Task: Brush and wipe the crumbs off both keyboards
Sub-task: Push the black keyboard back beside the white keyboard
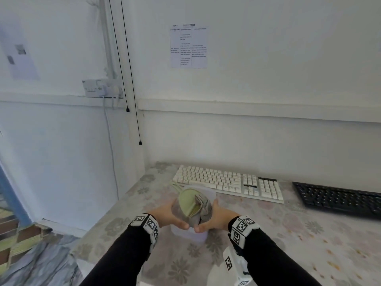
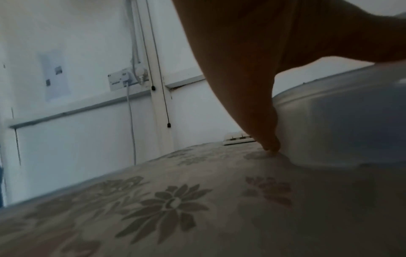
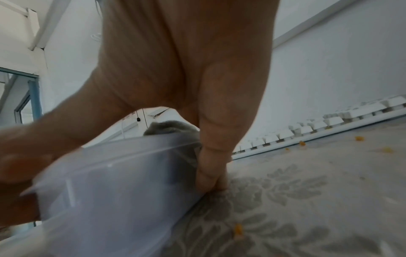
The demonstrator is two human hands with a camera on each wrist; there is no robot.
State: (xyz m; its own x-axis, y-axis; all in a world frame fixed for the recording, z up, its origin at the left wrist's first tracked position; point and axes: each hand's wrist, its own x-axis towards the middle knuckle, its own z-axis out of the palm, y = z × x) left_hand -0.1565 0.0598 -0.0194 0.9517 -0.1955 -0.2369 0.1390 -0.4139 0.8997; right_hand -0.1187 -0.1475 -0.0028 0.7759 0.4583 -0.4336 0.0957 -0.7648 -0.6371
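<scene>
A translucent plastic container (image 1: 189,234) stands on the flowered table, with a green and grey cloth (image 1: 191,203) bunched inside it. My left hand (image 1: 173,215) grips its left side and my right hand (image 1: 216,219) its right side, thumbs on the near wall. In the left wrist view the fingers (image 2: 259,121) run down the container (image 2: 340,121) to the tabletop. In the right wrist view the container (image 3: 110,191) looks tilted and the cloth (image 3: 169,128) peeks over its rim. Behind lies the white keyboard (image 1: 226,182), and to its right the black keyboard (image 1: 340,199).
Orange crumbs (image 3: 238,229) lie scattered on the tablecloth (image 1: 288,234) near the white keyboard (image 3: 318,125) and on the table's right side. The table's left edge drops off close to my left arm. Two black cords (image 1: 140,143) hang by the wall corner.
</scene>
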